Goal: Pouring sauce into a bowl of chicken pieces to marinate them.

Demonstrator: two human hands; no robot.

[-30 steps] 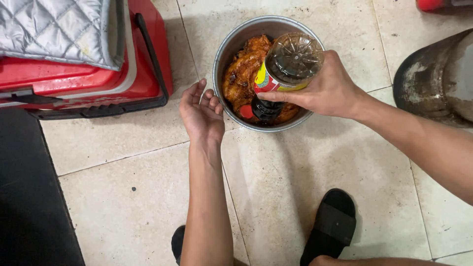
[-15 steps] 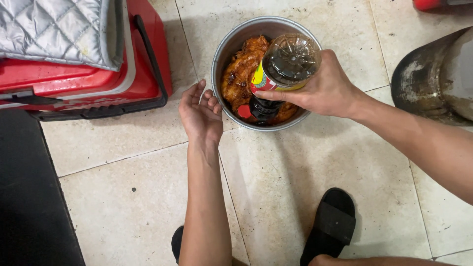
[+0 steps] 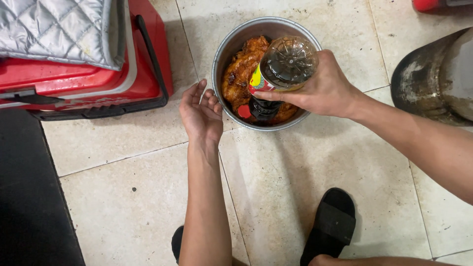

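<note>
Two bare hands worked over a round grey metal pot (image 3: 224,59) on the pale tiled floor (image 3: 295,197). Right hand (image 3: 322,91) was clamped round a clear plastic bottle of dark sauce w/ red-yellow label (image 3: 283,66), tipped neck-down into the pot, over browned, glazed chicken pieces (image 3: 241,74). Left hand (image 3: 202,116) lay open, palm up, fingers apart, just beside pot rim, holding nothing. Red plastic cooler box (image 3: 74,83) w/ quilted silver cloth (image 3: 59,29) sat to the left. Black sandal (image 3: 335,224) nr bottom edge.
</note>
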